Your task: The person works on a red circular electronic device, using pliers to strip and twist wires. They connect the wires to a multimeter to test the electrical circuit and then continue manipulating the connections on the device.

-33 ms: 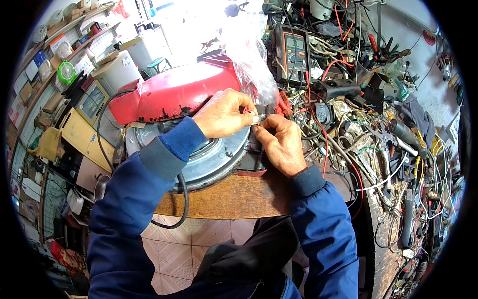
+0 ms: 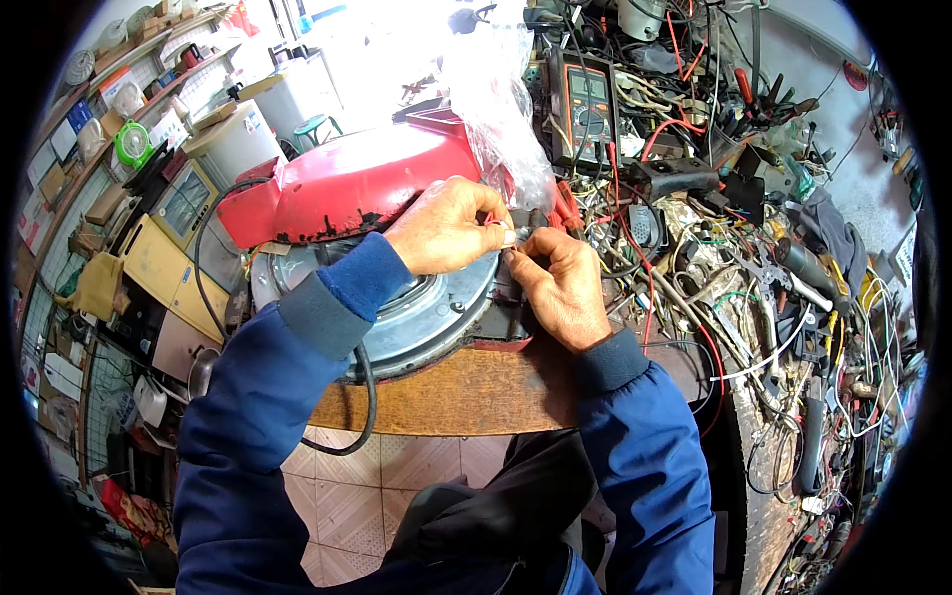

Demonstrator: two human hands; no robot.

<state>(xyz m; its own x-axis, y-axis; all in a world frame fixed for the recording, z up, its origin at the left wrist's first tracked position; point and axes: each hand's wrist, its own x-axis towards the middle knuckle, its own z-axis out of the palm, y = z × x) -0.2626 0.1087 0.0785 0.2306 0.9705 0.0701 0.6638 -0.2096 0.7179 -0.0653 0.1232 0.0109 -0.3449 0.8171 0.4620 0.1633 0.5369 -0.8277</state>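
My left hand point(image 2: 451, 226) and my right hand point(image 2: 561, 288) meet fingertip to fingertip over the right edge of an opened appliance. Both are closed in a pinch. Between them is a small reddish and whitish bit that looks like thin wire point(image 2: 507, 238), mostly hidden by the fingers. Under my left wrist lies the appliance's round grey base point(image 2: 426, 322). Its red plastic housing point(image 2: 347, 183), with dark worn patches along the lower edge, stands just behind. A black power cable point(image 2: 370, 397) loops down over the table's front edge.
The brown wooden table point(image 2: 446, 397) carries the appliance. A multimeter point(image 2: 587, 104) stands at the back right, beside a clear plastic bag point(image 2: 506, 119). Tangled wires, tools and scrap parts pile up along the right, with pliers point(image 2: 764, 283) among them. Loaded shelves point(image 2: 149, 55) line the left.
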